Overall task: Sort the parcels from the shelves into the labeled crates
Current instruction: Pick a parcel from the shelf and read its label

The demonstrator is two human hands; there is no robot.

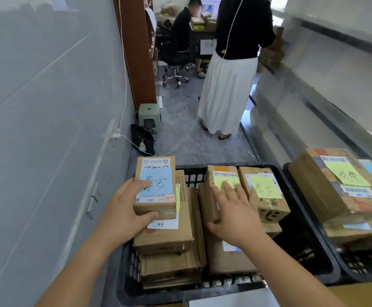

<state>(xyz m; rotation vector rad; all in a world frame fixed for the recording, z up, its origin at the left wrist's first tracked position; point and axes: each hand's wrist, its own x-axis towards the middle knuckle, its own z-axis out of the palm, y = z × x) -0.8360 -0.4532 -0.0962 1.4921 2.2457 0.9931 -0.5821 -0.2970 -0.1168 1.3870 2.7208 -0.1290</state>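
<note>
A black plastic crate (309, 251) below me holds stacks of cardboard parcels. My left hand (123, 209) grips a small brown parcel with a blue note (156, 185), which sits on top of the left stack (169, 244). My right hand (233, 209) lies with spread fingers on a parcel with a yellow note (220, 180) atop the middle stack, thumb against its near side. Right of it stands another yellow-noted parcel (266, 191).
A second black crate (357, 269) at right holds larger parcels, one with a yellow note (339, 180). A grey wall runs along the left. Ahead a person in a white skirt (229, 85) stands in the aisle; a green stool (149, 116), a black bag and a white cable lie on the floor.
</note>
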